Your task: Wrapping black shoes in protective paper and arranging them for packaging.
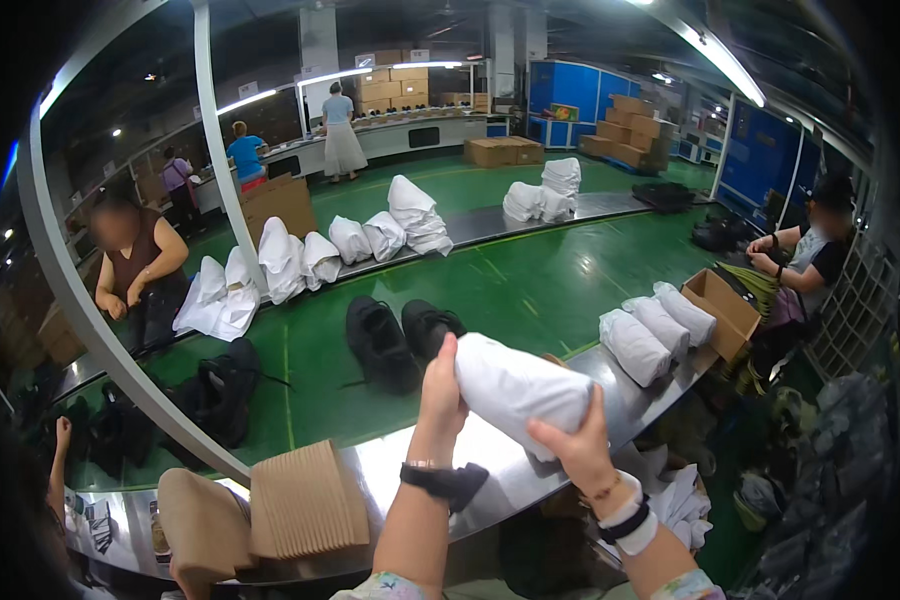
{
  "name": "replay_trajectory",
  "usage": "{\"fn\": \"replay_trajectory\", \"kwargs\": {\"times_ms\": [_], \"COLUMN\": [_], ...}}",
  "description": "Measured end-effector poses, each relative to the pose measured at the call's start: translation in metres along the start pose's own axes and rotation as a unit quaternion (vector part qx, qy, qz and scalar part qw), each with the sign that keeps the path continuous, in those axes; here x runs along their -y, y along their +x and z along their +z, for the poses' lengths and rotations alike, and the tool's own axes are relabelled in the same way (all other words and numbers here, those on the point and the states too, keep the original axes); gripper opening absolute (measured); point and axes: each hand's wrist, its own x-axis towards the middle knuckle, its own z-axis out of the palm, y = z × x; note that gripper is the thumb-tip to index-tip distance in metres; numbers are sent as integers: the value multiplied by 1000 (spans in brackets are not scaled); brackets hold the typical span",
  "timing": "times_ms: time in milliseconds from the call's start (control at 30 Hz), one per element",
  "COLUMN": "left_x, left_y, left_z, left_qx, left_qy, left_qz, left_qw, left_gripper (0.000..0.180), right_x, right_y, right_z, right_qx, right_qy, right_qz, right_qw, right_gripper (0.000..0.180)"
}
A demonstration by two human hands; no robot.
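A white paper-wrapped bundle [515, 385] is held up in front of me over the metal ledge, tilted down to the right. My left hand [442, 395] grips its left end, thumb up along the side and the other fingers mostly hidden. At the lower right end, my right hand [578, 440] is closed round it, thumb on the near face. What the wrapping contains is hidden. Just beyond, a black shoe [378, 345] and a second black shoe [432, 325] rest on the green conveyor belt [530, 270], the second partly covered by the bundle.
Three wrapped bundles [635, 345] lie on the right ledge beside an open carton [720, 310]. Brown corrugated sheets [305, 500] are stacked at the near left, beside a slanting white post [140, 375]. More white bundles [350, 240] line the far ledge. Co-workers sit at left and right.
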Motion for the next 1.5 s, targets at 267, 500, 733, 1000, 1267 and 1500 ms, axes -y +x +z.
{"fn": "replay_trajectory", "kwargs": {"times_ms": [267,500,733,1000,1267,1500], "left_x": [-50,-127,-148,-124,-122,-145], "left_y": [108,129,110,108,117,126], "left_z": [-26,-50,-40,-43,-79,-94], "left_qx": [-144,-122,-96,16,-20,-26], "left_qy": [295,539,437,175,90,118], "left_qz": [-131,-167,-289,-257,-122,-99], "left_qw": [936,816,846,950,988,988], "left_gripper": [41,69,90,79,68,66], "right_x": [-73,-83,-106,-120,-111,-90], "right_y": [85,130,148,150,151,164], "right_z": [53,97,123,150,169,193], "right_qx": [-200,-172,-202,-236,-192,-171], "right_qy": [132,325,218,78,-32,-155], "right_qz": [210,265,144,17,31,-16], "right_qw": [948,891,944,968,980,973], "right_gripper": [60,36,56,58,60,56]}}
